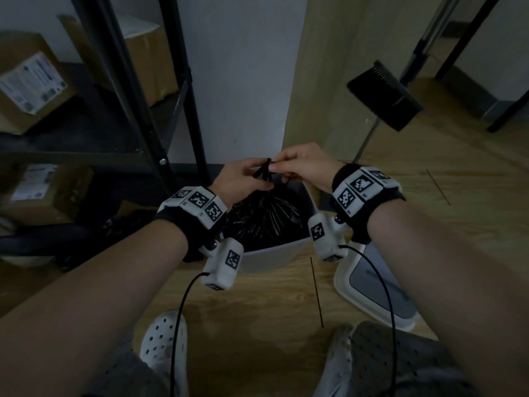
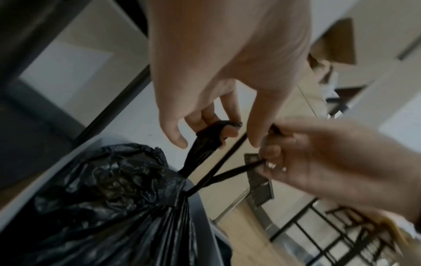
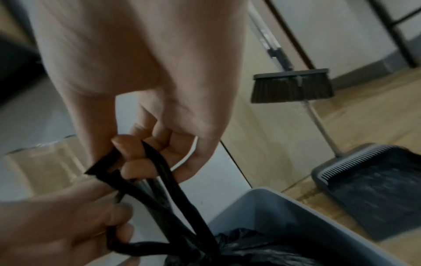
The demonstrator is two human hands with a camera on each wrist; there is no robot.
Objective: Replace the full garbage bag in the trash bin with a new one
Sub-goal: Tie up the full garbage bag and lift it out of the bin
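A full black garbage bag [image 1: 266,217] sits in a pale grey trash bin [image 1: 272,249] on the wooden floor, its top gathered into a neck. Both hands are just above it. My left hand [image 1: 252,174] curls its fingers round one wide black handle strip [image 2: 205,144]. My right hand [image 1: 282,164] pinches the other, thinner strips [image 3: 159,172], which cross the left one. The left wrist view shows the bag [image 2: 114,189], the left hand [image 2: 205,124] and the right hand [image 2: 284,149]. The right wrist view shows the right hand [image 3: 136,154], the left hand [image 3: 95,221] and the bin's wall [image 3: 296,212].
A black metal shelf [image 1: 160,116] with cardboard boxes [image 1: 31,81] stands at the left. A broom [image 1: 386,96] and a dustpan [image 3: 369,189] lean at the right. The bin's lid [image 1: 375,285] lies on the floor beside the bin. My feet in white clogs [image 1: 163,342] are close below.
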